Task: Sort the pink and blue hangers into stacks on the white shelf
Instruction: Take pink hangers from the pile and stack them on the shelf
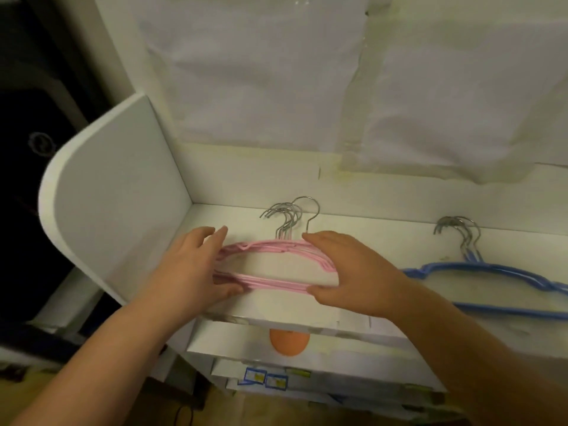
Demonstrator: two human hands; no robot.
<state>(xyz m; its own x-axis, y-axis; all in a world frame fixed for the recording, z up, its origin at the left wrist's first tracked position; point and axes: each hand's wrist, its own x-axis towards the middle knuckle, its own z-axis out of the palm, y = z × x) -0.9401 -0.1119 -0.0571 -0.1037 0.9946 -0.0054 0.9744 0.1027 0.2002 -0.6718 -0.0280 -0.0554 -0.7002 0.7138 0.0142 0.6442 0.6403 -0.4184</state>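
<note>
Two blue-bordered labels [266, 378] sit on the boxes below the white shelf [353, 229], their print too blurred to read.

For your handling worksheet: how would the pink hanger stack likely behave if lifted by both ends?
The pink stack is thin coated wire, so probably light and fairly stiff. Its hangers lie loose, so they may fan apart. One hook already sits apart from the rest.

An orange rounded object [289, 342] sits on a lower level beside blue-bordered labels [266, 379], with white sheeting [261, 72] taped up behind.
</note>
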